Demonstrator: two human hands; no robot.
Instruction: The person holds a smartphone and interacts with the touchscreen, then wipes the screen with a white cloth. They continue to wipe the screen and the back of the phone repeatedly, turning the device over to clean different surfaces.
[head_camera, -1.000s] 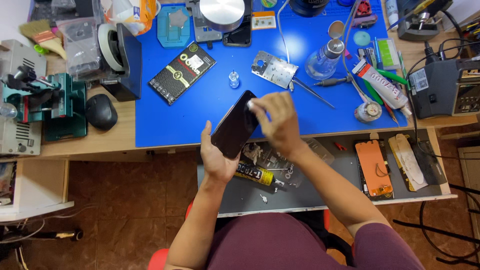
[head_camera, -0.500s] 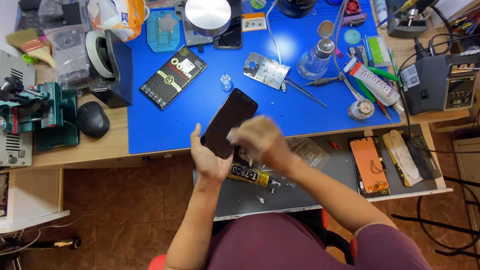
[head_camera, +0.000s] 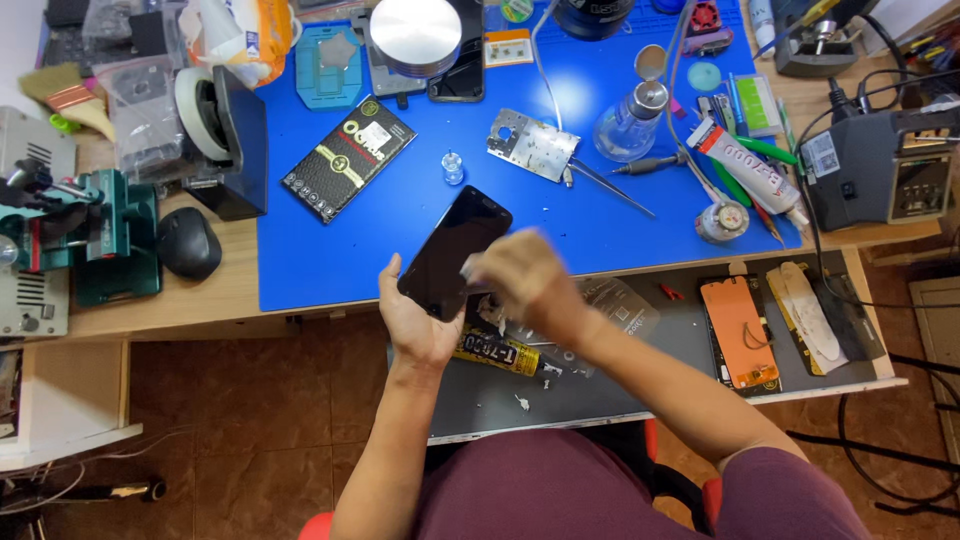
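A black computer mouse (head_camera: 187, 243) sits at the left of the counter (head_camera: 215, 290), beside a blue mat (head_camera: 560, 215). At centre, the left hand (head_camera: 418, 325) grips a dark smartphone (head_camera: 455, 252), fingers wrapped around its lower edge, tilted above the mat's front edge. The right hand (head_camera: 520, 280), blurred, presses on the screen; its fingers cannot be made out. An orange phone panel (head_camera: 738, 332) lies in the drawer at right.

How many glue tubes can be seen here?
2: a white glue tube on the blue mat at right, and a yellow-black glue tube in the open drawer. Clutter may hide more.
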